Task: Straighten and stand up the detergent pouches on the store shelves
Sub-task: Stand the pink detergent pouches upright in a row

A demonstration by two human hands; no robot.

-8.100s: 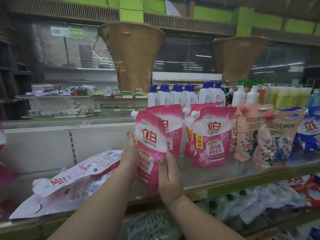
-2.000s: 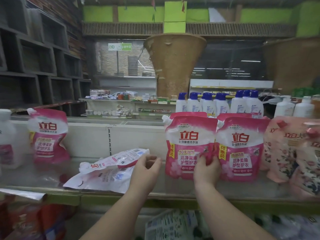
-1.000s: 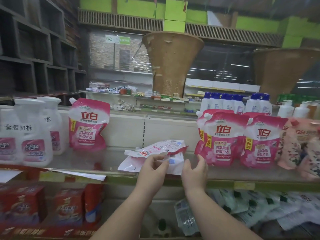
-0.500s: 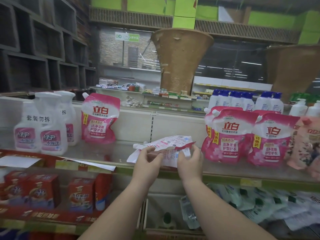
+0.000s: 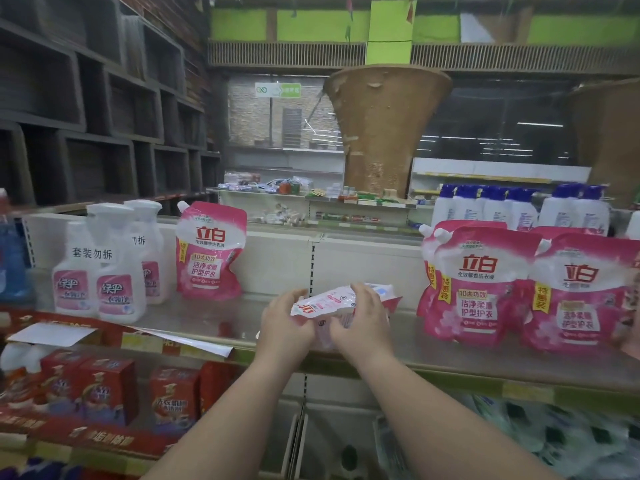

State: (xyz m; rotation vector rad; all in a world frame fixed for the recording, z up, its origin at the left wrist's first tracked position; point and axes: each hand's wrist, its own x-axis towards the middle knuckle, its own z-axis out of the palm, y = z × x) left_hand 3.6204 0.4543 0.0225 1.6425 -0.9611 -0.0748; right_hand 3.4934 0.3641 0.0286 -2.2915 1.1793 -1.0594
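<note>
Pink-and-white flat pouch (image 5: 325, 302) | lifted over shelf (image 5: 214, 322) centre, back side up, print blurred | left hand (image 5: 284, 322) grips its left end, right hand (image 5: 363, 318) curls over top, fingertips hidden | upright pouches (image 5: 479, 289) right, outermost cut off.

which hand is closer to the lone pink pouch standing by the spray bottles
Left. The left hand grips the lying pouch right of the standing pouch; the right hand is farther right.

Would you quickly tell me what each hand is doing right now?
Left hand: grips the flat pouch at its left end.
Right hand: grips the same pouch from the right.
</note>
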